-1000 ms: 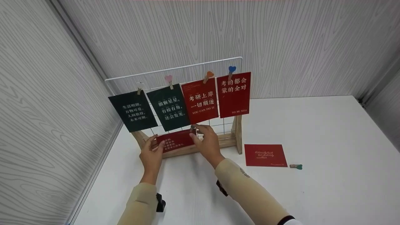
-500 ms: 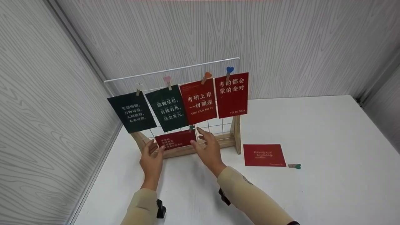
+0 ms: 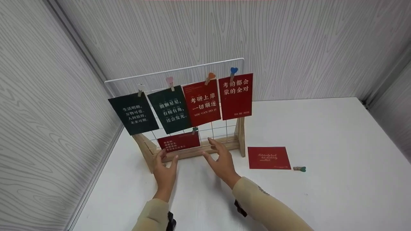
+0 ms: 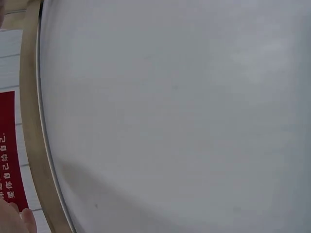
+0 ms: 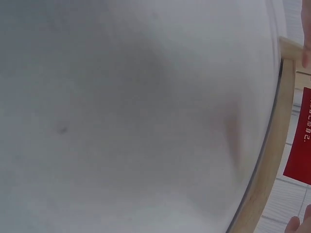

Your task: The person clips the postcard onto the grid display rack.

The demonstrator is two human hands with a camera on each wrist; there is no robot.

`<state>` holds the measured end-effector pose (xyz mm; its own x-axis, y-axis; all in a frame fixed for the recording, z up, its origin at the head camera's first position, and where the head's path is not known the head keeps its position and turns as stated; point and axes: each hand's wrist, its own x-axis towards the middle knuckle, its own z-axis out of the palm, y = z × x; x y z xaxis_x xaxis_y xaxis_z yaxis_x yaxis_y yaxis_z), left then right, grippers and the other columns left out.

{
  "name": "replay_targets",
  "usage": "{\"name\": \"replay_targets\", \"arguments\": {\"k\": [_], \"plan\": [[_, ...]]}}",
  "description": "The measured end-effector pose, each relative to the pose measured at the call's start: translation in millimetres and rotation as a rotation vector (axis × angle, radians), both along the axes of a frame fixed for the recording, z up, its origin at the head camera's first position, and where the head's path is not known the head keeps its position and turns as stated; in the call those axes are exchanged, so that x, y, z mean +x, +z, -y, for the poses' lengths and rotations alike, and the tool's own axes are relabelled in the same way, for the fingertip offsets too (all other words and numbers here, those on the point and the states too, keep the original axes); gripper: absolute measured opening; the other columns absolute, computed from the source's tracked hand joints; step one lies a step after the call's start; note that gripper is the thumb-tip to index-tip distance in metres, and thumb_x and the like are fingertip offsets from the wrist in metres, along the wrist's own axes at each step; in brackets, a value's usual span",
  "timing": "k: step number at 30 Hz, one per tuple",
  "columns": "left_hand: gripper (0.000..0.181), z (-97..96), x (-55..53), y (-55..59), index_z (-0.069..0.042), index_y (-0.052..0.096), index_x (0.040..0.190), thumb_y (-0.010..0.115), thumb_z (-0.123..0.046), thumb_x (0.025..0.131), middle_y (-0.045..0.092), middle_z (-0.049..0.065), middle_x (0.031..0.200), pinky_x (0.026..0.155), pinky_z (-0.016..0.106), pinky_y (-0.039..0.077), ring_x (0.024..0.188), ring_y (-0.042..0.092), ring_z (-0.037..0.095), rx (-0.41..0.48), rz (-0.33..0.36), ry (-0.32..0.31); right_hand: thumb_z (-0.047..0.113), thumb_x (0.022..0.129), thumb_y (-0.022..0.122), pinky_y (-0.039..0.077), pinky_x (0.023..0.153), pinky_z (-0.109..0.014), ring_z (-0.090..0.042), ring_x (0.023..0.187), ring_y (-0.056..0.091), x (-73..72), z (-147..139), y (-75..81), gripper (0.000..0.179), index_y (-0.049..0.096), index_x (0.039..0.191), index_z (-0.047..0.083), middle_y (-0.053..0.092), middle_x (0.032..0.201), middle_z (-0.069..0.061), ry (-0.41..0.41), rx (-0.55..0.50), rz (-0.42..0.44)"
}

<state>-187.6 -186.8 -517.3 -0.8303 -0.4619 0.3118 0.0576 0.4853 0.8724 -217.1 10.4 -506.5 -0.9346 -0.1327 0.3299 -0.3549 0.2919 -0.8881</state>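
Note:
A red card [image 3: 183,140] with white writing hangs low on the wire grid of a stand, held near its upper right corner by a green heart clip [image 3: 195,129]. My left hand [image 3: 165,175] is by the card's lower left corner, thumb and fingers apart; whether a fingertip touches the card I cannot tell. To the right of the card, in front of the wooden base [image 3: 192,152], my right hand [image 3: 224,164] holds nothing and its fingers are spread. The left wrist view shows part of the same card [image 4: 8,150], with left fingertips [image 4: 19,221] at its end.
Along the grid's upper part [image 3: 175,69] hang two dark green cards [image 3: 135,114] and two red cards [image 3: 236,99] on heart clips. On the white table at right lie another red card [image 3: 269,158] and a green heart clip [image 3: 299,169]. Grey panels stand behind and left.
My right hand has let go of the green clip on the low card and drawn back down and right. My left hand has released the card's left side and moved down toward me.

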Motion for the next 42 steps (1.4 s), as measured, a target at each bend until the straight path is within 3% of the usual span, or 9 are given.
{"name": "replay_targets", "arguments": {"k": [4, 11, 14, 18, 24, 33, 42], "plan": [[0.053, -10.9, 3.0, -4.3, -0.003, 0.047, 0.131, 0.071, -0.019, 0.087, 0.051, 0.013, 0.129, 0.103, 0.046, 0.037, 0.122, 0.045, 0.026, -0.013, 0.032, -0.026, 0.031, 0.090, 0.067, 0.040, 0.100, -0.047, -0.028, 0.118, 0.052, 4.8, -12, -5.4, 0.056, 0.045, 0.142, 0.023, 0.050, 0.136, 0.000, 0.013, 0.040, -0.012], [0.052, -32.0, 7.0, -13.9, 0.001, 0.049, 0.127, 0.074, -0.017, 0.085, 0.053, 0.016, 0.125, 0.102, 0.045, 0.038, 0.118, 0.048, 0.028, -0.040, 0.006, -0.116, 0.040, 0.088, 0.067, 0.042, 0.098, -0.045, -0.024, 0.117, 0.052, 11.9, -36, -13.3, 0.060, 0.046, 0.142, 0.022, 0.051, 0.135, 0.001, 0.018, 0.148, -0.020], [0.053, -42.4, 8.3, -15.7, 0.000, 0.049, 0.128, 0.074, -0.020, 0.085, 0.053, 0.015, 0.126, 0.101, 0.045, 0.038, 0.118, 0.048, 0.028, -0.050, 0.029, -0.152, 0.040, 0.088, 0.068, 0.043, 0.097, -0.043, -0.022, 0.117, 0.053, 13.7, -48, -14.5, 0.060, 0.047, 0.141, 0.024, 0.051, 0.135, 0.003, 0.032, 0.192, -0.030], [0.055, -57.1, 9.2, -16.2, -0.001, 0.049, 0.128, 0.074, -0.023, 0.084, 0.053, 0.014, 0.125, 0.102, 0.044, 0.038, 0.118, 0.048, 0.028, -0.082, 0.061, -0.199, 0.040, 0.087, 0.069, 0.044, 0.097, -0.044, -0.021, 0.117, 0.053, 16.4, -62, -14.4, 0.060, 0.048, 0.141, 0.023, 0.053, 0.135, 0.001, 0.046, 0.279, -0.081], [0.057, -78.1, 10.5, -17.8, 0.001, 0.051, 0.127, 0.077, -0.024, 0.082, 0.053, 0.015, 0.123, 0.099, 0.046, 0.040, 0.115, 0.049, 0.030, -0.141, 0.029, -0.286, 0.042, 0.086, 0.069, 0.040, 0.099, -0.051, -0.025, 0.122, 0.050, 19.4, -84, -16.1, 0.061, 0.052, 0.138, 0.016, 0.056, 0.131, -0.004, 0.054, 0.406, -0.154], [0.060, -107.4, 13.4, -20.7, -0.003, 0.051, 0.131, 0.076, -0.028, 0.083, 0.051, 0.011, 0.130, 0.101, 0.043, 0.039, 0.122, 0.047, 0.027, -0.163, 0.065, -0.417, 0.042, 0.083, 0.072, 0.041, 0.099, -0.050, -0.024, 0.126, 0.046, 20.0, -120, -24.2, 0.064, 0.051, 0.139, 0.022, 0.053, 0.136, -0.002, 0.082, 0.489, -0.121], [0.059, -136.8, 13.0, -19.4, -0.004, 0.051, 0.132, 0.075, -0.029, 0.083, 0.052, 0.009, 0.129, 0.100, 0.041, 0.040, 0.120, 0.049, 0.026, -0.143, 0.094, -0.513, 0.035, 0.076, 0.080, 0.039, 0.097, -0.058, -0.026, 0.124, 0.045, 22.4, -158, -29.2, 0.069, 0.052, 0.137, 0.019, 0.052, 0.134, -0.003, 0.038, 0.536, -0.060]]}}
